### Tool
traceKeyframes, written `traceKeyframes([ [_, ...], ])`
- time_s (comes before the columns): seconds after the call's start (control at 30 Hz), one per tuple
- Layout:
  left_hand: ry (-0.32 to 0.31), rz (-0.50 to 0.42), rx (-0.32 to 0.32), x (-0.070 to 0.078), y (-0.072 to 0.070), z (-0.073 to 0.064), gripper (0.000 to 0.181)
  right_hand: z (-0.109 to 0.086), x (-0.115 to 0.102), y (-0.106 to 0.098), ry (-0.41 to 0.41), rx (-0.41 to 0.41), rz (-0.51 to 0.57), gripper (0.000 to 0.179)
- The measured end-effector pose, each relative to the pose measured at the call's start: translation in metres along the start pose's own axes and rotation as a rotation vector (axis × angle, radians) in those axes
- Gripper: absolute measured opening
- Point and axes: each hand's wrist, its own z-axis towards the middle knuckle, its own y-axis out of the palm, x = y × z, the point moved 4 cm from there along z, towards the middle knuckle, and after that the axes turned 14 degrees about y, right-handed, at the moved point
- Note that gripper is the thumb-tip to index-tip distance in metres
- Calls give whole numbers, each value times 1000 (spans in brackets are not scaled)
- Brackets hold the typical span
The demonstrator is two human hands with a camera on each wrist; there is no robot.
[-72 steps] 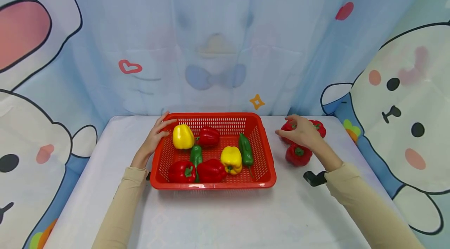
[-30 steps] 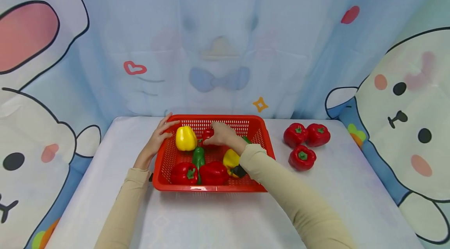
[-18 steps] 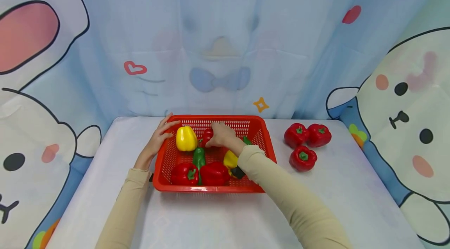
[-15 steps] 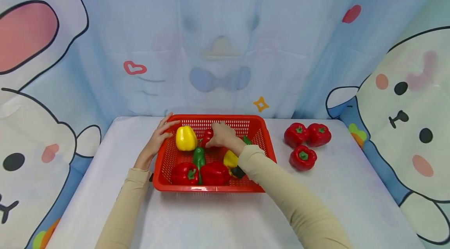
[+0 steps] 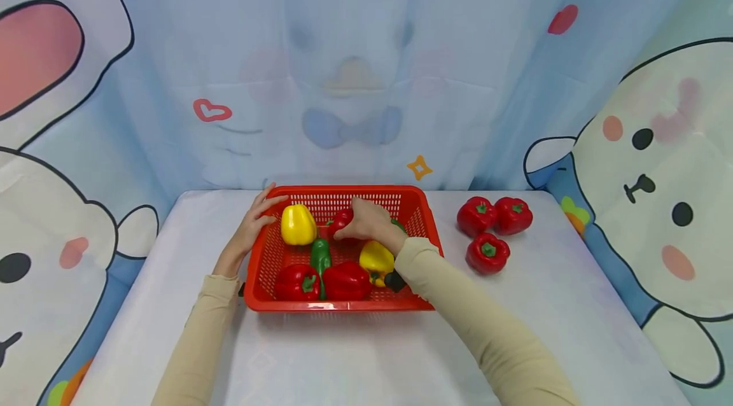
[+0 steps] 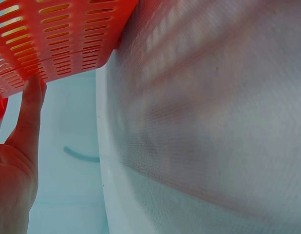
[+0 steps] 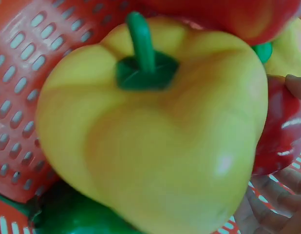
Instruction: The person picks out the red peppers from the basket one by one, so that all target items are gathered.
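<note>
In the head view my right hand [image 5: 371,223] reaches into a red plastic basket [image 5: 348,306] and grips a red bell pepper [image 5: 342,218] near its back wall. The right wrist view shows thumb and fingers on either side of that pepper, with a yellow bell pepper [image 7: 165,131] large in front. My left hand [image 5: 247,231] rests on the basket's left rim with extended fingers; one finger [image 6: 31,102] touches the slotted outer wall. Also inside are another yellow bell pepper [image 5: 298,225], two red bell peppers at the front, and a long green pepper [image 5: 321,254].
Three red bell peppers [image 5: 487,254] stand close together on the white tablecloth [image 5: 343,361], right of the basket. A second green pepper [image 7: 82,214] lies by the basket's right side, partly hidden by my arm. A printed curtain [image 5: 355,75] hangs behind the table.
My right hand has moved left from the red peppers on the table into the basket and taken hold of the red pepper there. My left hand has stayed at the rim.
</note>
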Motion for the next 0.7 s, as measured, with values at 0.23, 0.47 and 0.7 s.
traceKeyframes([
  [0.23,12,23,11,-22,-3,-2,45,-5,11,-8,-23,8,49,84],
  [0.47,2,7,17,-22,-1,-2,45,-12,16,-21,-84,15,114,78],
  [0.7,4,-25,8,-9,0,0,44,-22,22,-32,-117,18,138,78],
])
